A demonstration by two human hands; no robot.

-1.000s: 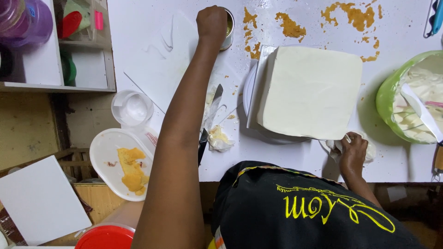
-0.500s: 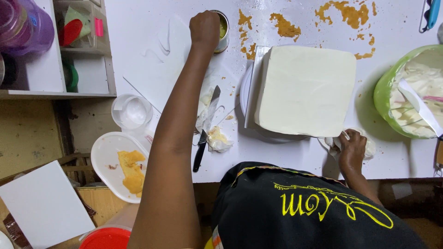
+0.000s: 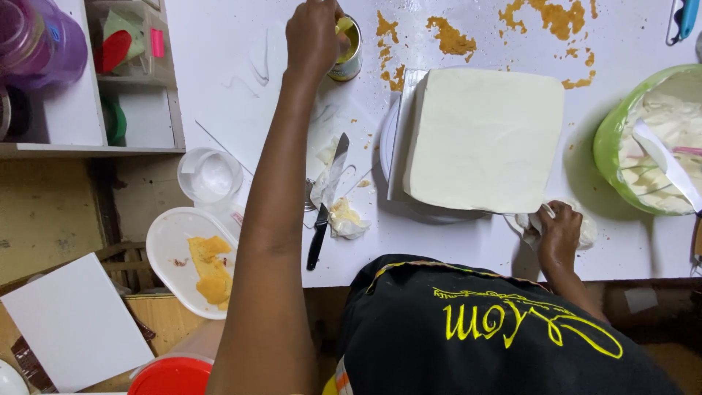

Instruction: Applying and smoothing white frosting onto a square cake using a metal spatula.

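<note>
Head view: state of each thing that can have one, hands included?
left hand: over the small can, fingers at its rim
small can: upright, open, yellow inside
right hand: closed on the crumpled cloth
crumpled cloth: bunched at the table edge
square cake: coated in white icing, on its stand
knife: lying flat, blade smeared
green bowl: holds white icing and a scraper

Black-handled knife (image 3: 325,212) lying at table centre. Green bowl (image 3: 610,135) of cream sitting at 3 o'clock. White plate (image 3: 164,245) carrying yellow scraps at 8 o'clock. Orange crumbs (image 3: 450,33) lying scattered at 12 o'clock.
</note>
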